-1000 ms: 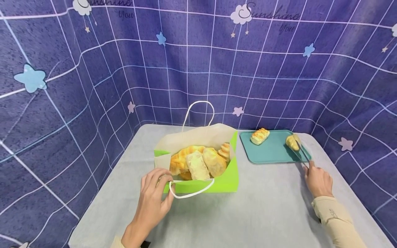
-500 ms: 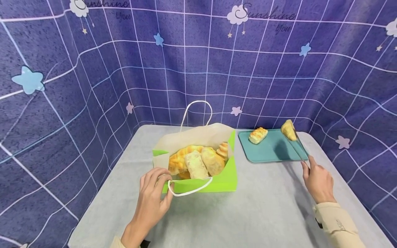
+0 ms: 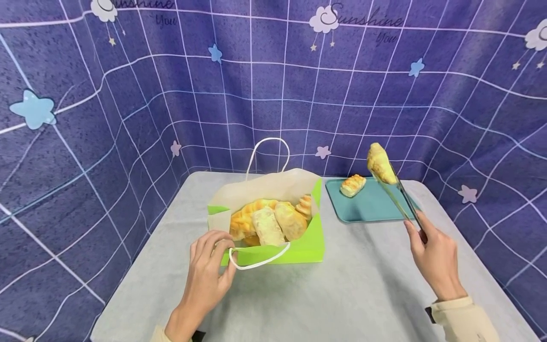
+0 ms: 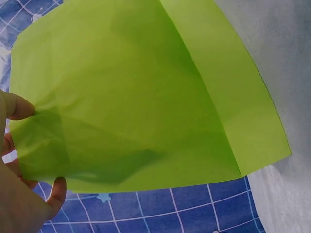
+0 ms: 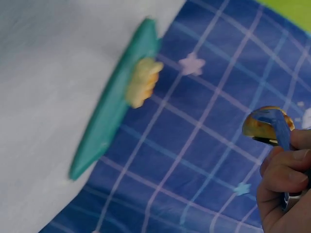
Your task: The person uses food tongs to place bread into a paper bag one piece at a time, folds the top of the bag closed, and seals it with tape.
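My right hand point(image 3: 436, 256) grips metal tongs point(image 3: 403, 197), whose tips pinch a pale yellow bread roll point(image 3: 381, 164) raised in front of the teal tray point(image 3: 376, 209). In the right wrist view the same roll point(image 5: 265, 125) shows beyond my curled fingers. With its fingers at the front left corner of the opening, my left hand point(image 3: 209, 273) holds the rim of a green paper bag point(image 3: 299, 254). Inside the bag lie several breads point(image 3: 269, 225). The left wrist view shows the bag's green side point(image 4: 126, 97) between thumb and fingers.
One small golden-topped bread point(image 3: 353, 185) sits on the tray's left part. White rope handles rise behind the bag and droop over its front point(image 3: 256, 266). The grey tabletop point(image 3: 333, 294) meets a blue grid-patterned curtain point(image 3: 273, 85) at the back and sides.
The tongs have lifted the bread roll off the tray's right side and carried it up and leftward, my right hand rising with them. My left hand keeps its hold on the bag.
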